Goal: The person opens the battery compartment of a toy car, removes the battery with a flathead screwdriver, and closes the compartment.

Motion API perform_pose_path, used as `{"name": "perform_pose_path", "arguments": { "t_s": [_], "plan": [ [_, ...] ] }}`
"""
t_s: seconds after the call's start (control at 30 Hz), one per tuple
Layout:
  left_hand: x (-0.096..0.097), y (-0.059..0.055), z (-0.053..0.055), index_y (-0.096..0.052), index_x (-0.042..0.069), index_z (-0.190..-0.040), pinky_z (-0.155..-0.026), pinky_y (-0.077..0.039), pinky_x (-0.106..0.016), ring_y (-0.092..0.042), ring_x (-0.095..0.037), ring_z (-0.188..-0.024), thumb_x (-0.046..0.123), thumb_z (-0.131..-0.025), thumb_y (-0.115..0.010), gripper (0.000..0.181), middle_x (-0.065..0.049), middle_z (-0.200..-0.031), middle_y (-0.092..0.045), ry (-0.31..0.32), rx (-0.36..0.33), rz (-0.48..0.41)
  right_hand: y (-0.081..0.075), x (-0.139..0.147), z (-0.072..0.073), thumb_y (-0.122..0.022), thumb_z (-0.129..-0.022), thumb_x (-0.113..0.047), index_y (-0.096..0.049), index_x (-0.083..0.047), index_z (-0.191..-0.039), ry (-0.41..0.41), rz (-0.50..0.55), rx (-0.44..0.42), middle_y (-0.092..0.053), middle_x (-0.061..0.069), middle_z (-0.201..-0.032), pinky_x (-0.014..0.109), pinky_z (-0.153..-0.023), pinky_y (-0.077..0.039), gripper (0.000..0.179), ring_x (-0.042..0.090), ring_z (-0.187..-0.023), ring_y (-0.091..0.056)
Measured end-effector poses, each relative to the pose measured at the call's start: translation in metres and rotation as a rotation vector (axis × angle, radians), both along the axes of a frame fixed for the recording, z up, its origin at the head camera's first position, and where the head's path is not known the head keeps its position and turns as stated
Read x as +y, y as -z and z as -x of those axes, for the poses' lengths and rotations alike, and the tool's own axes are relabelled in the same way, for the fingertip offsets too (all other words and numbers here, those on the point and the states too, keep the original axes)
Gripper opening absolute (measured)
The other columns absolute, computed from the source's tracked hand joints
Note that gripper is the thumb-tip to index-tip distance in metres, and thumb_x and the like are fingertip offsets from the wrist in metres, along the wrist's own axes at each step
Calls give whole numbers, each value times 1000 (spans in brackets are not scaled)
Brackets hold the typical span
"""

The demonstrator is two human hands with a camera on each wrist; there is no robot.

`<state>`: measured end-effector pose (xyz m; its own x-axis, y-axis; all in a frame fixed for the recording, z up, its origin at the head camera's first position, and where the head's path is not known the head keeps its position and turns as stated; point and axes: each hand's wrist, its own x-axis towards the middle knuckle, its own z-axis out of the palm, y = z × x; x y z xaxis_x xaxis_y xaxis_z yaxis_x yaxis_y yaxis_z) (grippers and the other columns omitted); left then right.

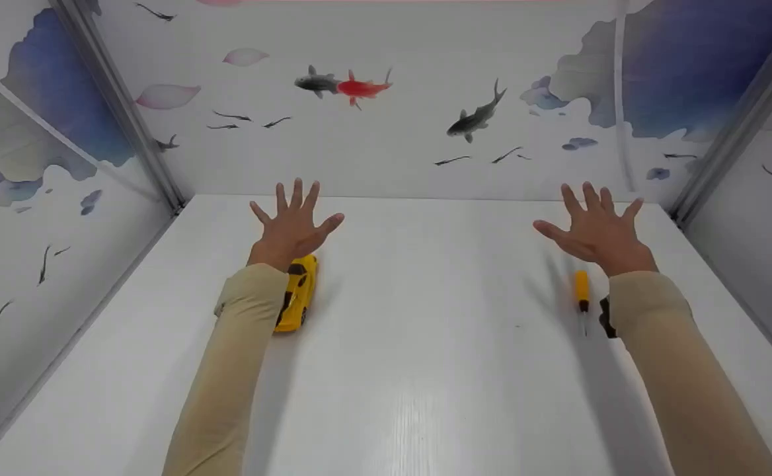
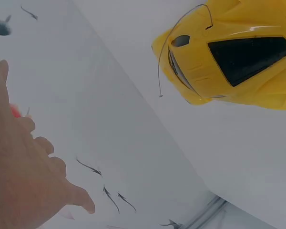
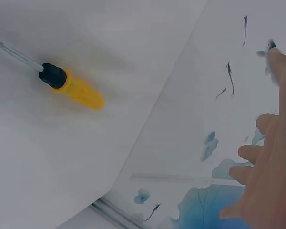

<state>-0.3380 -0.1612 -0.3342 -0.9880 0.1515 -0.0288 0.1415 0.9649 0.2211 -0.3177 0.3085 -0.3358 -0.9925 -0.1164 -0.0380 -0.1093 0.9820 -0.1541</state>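
Observation:
My left hand is held over the white table with fingers spread, holding nothing. A yellow toy car lies just below its wrist, partly hidden by the beige sleeve; the left wrist view shows the toy car close up beside my left hand. My right hand is also spread and empty. A screwdriver with a yellow handle lies on the table beside that wrist, and the screwdriver shows in the right wrist view near my right hand.
White walls printed with fish and blue lotus leaves enclose the table at the back, left and right. Metal corner posts stand at the back corners. A dark wrist strap shows on the right sleeve.

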Motion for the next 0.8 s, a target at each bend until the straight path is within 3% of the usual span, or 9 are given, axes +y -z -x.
{"name": "perform_pose_path", "arguments": {
  "t_s": [0.43,0.6,0.8],
  "plan": [
    [-5,-9,-7,-2,26,-163,-110,16,-79,14,-42,-154,69,-100,-28,80,-11,-170,7,69,17,-8,-2,-47,1,-32,-96,-74,-1,0,-160,-65,-38,25,0,32,-164,80,-110,12,102,55,-150,-3],
    [-18,-7,-11,-3,27,-163,-112,16,-77,11,-43,-155,66,-101,-30,78,-10,-170,6,62,12,-74,3,-64,-2,-35,-99,-68,-10,2,-159,-106,-89,77,-12,32,-163,80,-113,5,96,52,-150,-12],
    [-31,1,-18,-7,27,-163,-116,14,-73,5,-42,-156,60,-103,-35,74,-10,-171,-1,68,-11,-207,17,-83,-6,-39,-101,-62,-21,0,-158,-138,-73,138,-27,31,-158,77,-116,-7,86,48,-147,-24]
  ]
}}
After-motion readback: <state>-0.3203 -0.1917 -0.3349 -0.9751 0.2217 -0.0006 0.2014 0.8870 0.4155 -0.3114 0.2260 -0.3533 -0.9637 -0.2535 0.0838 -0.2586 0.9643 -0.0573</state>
